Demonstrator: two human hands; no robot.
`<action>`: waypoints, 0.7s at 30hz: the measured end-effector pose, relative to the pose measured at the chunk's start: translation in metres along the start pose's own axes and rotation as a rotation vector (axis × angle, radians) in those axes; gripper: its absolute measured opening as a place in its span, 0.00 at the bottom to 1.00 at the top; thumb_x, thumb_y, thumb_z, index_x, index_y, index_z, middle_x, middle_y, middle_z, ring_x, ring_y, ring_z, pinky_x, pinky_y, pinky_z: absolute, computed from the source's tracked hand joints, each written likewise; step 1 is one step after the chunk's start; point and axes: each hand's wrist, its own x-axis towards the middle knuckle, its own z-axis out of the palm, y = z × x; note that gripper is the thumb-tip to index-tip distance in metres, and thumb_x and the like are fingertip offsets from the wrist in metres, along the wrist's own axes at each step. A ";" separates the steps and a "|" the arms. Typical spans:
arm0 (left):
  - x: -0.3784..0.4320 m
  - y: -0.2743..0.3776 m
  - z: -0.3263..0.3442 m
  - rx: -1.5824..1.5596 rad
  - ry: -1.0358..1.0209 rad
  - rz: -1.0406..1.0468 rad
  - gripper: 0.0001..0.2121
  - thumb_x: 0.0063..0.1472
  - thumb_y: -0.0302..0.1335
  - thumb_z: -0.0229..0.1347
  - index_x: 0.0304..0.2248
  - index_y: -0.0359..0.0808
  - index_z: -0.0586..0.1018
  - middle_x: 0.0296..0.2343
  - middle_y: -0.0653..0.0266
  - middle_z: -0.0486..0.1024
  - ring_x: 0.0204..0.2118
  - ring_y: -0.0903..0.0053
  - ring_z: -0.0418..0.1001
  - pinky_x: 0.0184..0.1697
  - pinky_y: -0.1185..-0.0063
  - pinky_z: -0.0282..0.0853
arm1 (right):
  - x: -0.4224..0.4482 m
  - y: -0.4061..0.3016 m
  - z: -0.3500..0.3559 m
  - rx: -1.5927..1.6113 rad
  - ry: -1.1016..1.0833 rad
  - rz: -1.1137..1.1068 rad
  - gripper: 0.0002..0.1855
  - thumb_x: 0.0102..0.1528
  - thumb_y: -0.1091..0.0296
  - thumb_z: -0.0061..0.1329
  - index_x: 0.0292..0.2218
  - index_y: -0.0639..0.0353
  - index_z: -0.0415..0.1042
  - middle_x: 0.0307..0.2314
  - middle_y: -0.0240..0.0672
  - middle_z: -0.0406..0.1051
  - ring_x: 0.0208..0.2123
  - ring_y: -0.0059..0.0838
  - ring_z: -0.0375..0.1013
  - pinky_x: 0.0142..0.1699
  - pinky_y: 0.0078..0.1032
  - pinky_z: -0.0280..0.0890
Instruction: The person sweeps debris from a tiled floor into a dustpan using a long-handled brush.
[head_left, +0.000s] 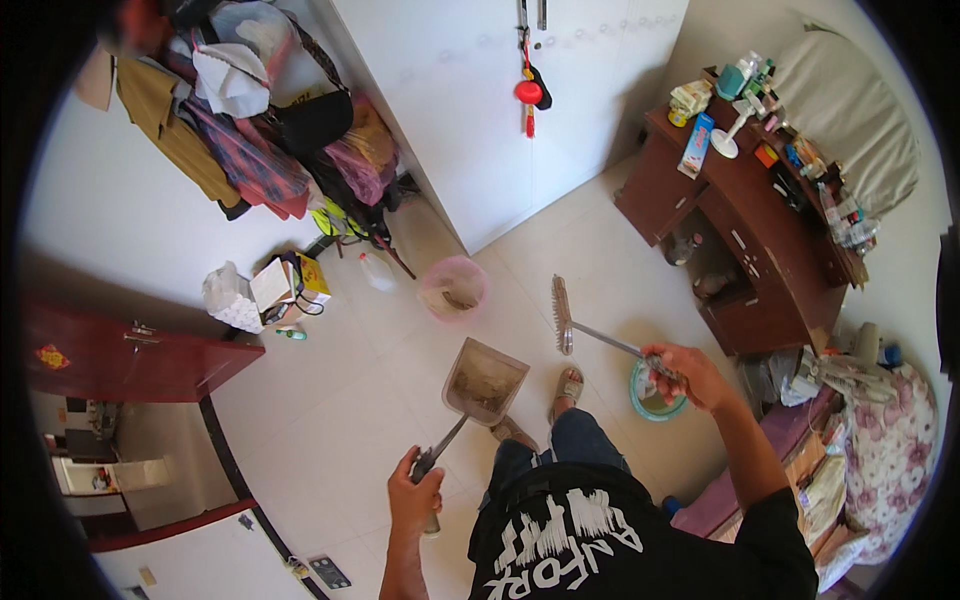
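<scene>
My left hand (414, 491) grips the dark handle of a long-handled dustpan (486, 379). The pan lies in front of my feet, with brownish dust or residue visible inside it. My right hand (694, 379) is closed around the grey handle of a long-handled floor brush (564, 315). Its narrow head has a row of short teeth or bristles along one side and is to the right of the dustpan, apart from it. Below my right hand stands a turquoise basin (637, 401) with murky liquid in it.
A bin with a pinkish liner (480, 279) stands ahead, beside a plastic jug (377, 274). A brown desk (757, 240) is at right, near a bed (709, 499). White wardrobe doors (480, 135) rise ahead. Boxes (311, 274) sit near the red door (172, 360).
</scene>
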 end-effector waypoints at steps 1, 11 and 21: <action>0.006 -0.007 0.000 0.044 -0.031 -0.001 0.31 0.51 0.24 0.57 0.54 0.24 0.62 0.16 0.67 0.67 0.11 0.84 0.62 0.12 0.81 0.58 | 0.000 -0.001 0.012 0.045 -0.047 -0.038 0.24 0.57 0.60 0.42 0.51 0.66 0.63 0.29 0.34 0.68 0.23 0.21 0.67 0.27 0.18 0.64; 0.048 -0.056 0.034 0.480 -0.278 0.278 0.31 0.48 0.33 0.60 0.51 0.26 0.68 0.32 0.50 0.77 0.32 0.70 0.76 0.38 0.76 0.70 | 0.004 0.010 0.118 -0.674 0.011 -0.260 0.17 0.55 0.61 0.51 0.44 0.57 0.69 0.22 0.34 0.72 0.24 0.21 0.70 0.30 0.21 0.64; 0.042 -0.038 0.081 0.705 -0.385 0.481 0.31 0.50 0.37 0.56 0.51 0.27 0.67 0.40 0.40 0.73 0.44 0.52 0.72 0.49 0.70 0.66 | 0.011 0.032 0.144 -0.979 -0.019 -0.524 0.12 0.55 0.61 0.50 0.40 0.53 0.70 0.23 0.37 0.71 0.24 0.34 0.70 0.32 0.28 0.65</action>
